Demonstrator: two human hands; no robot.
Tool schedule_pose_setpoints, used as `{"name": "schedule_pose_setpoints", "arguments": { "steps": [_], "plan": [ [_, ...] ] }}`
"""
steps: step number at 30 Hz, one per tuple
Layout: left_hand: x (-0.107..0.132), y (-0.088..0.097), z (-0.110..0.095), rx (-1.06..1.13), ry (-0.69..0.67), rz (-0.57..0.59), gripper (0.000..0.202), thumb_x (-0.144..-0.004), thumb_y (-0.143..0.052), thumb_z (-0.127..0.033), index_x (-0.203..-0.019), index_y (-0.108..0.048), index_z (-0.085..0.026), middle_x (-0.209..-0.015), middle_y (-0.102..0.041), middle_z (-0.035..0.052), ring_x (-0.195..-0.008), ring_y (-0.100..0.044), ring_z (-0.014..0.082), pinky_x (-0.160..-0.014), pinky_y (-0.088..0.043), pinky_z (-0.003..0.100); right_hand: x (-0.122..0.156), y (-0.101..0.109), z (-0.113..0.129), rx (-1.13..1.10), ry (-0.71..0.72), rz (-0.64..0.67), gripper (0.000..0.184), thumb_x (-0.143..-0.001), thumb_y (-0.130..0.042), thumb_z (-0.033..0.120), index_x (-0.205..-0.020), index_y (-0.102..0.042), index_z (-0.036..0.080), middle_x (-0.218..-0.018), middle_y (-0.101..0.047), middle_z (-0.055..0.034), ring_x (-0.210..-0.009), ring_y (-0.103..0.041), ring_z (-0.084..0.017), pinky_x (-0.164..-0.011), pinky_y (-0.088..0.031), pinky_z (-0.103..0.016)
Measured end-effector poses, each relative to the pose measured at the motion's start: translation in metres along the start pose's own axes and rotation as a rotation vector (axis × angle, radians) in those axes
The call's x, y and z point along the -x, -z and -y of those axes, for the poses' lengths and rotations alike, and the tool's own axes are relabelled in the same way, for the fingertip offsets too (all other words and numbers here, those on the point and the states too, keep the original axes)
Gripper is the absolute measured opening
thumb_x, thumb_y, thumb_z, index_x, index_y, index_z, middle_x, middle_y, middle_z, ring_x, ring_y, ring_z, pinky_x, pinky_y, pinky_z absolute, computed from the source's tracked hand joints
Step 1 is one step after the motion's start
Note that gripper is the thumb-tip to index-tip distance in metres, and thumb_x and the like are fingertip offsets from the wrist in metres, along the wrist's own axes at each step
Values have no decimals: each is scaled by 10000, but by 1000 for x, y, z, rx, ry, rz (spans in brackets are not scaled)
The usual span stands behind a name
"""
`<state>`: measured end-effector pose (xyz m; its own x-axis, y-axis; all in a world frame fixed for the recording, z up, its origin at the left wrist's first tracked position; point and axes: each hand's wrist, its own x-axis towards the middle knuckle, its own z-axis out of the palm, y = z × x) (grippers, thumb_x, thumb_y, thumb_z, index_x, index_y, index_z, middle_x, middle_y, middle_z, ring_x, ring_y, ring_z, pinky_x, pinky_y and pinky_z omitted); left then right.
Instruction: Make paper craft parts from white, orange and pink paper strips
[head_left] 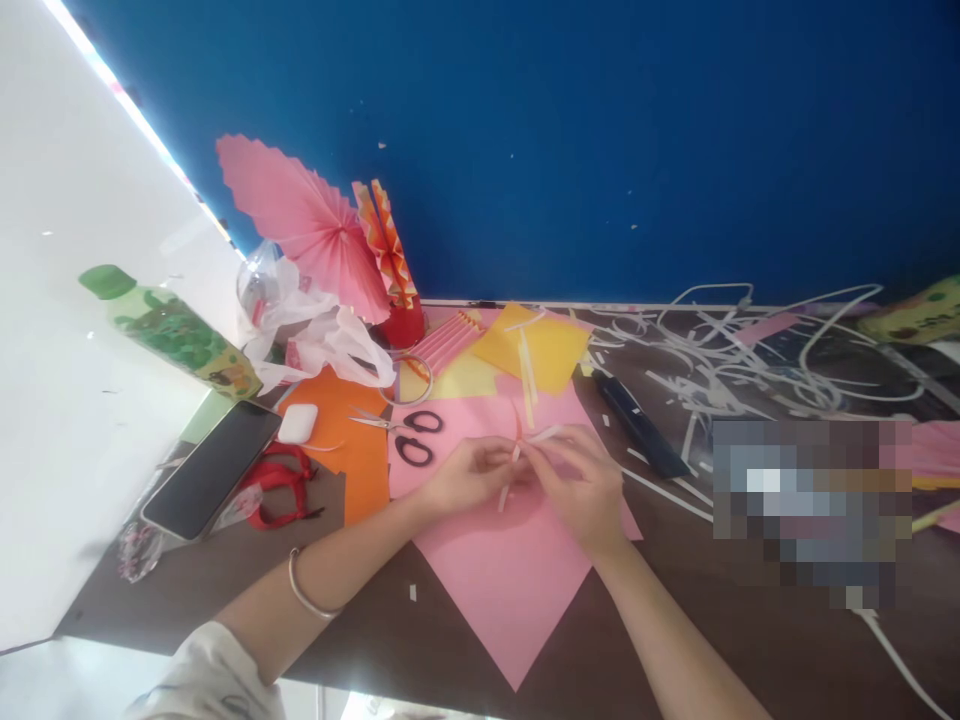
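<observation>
White strip (545,433): narrow, at the fingertips of both hands, over the far part of the pink sheet; a thin orange-red piece (517,422) stands up beside it.
Left hand (474,475): thumb and forefinger pinch together at the left end of the work; silvery bracelet (300,592) on the forearm.
Right hand (581,480): thumb and forefinger pinch the strip, tips close to the left hand's; other fingers curled.
Pink sheet (510,610): flat on the dark table (360,625), one corner pointing near.
Left of hands: scissors (395,427) with black handles, blades apart, partly over an orange sheet (367,490); white case (298,423), red ribbon (289,487), phone (212,470) farther left, green-capped bottle (176,335) beyond.
Far side: yellow sheet (551,350) under pale strips; pleated pink fan (315,225) against the blue panel (525,150).
Right of hands: long dark tool (641,425) lying aslant; tangled white cuttings (705,395) beyond it.
Near right: pixelated patch, contents unreadable.
</observation>
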<state>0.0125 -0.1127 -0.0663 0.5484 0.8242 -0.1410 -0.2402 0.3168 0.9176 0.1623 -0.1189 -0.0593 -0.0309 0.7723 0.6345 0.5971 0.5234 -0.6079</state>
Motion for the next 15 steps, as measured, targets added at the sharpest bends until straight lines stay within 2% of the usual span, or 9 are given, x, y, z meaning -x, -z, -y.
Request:
{"name": "schedule_pose_setpoints", "arguments": {
  "steps": [4,12,15],
  "plan": [
    [-1,2,7,106,-21,13,424,-730,-638,-459,-979,-623,-117,-949,-664,100,-876,-645,215,-853,-476,361,0,0,-1,1,-8,7,84,-766,-613,199,-687,-626,226,-709,-615,-27,-706,-581,-182,-655,-486,-355],
    [1,0,1,51,-31,75,441,-756,-594,-486,-988,-618,-111,-963,-660,111,-918,-636,235,-869,-476,369,1,0,-1,-14,-53,32,79,-765,-616,191,-693,-613,222,-722,-604,-17,-719,-583,-176,-667,-484,-341],
    [2,-2,-3,66,-28,83,509,-722,-605,-525,-1033,-592,-122,-900,-674,105,-871,-653,241,-826,-498,375,0,1,-1,-12,-52,47,80,-773,-608,194,-698,-610,222,-729,-602,-19,-725,-583,-176,-673,-485,-342]
  ]
}}
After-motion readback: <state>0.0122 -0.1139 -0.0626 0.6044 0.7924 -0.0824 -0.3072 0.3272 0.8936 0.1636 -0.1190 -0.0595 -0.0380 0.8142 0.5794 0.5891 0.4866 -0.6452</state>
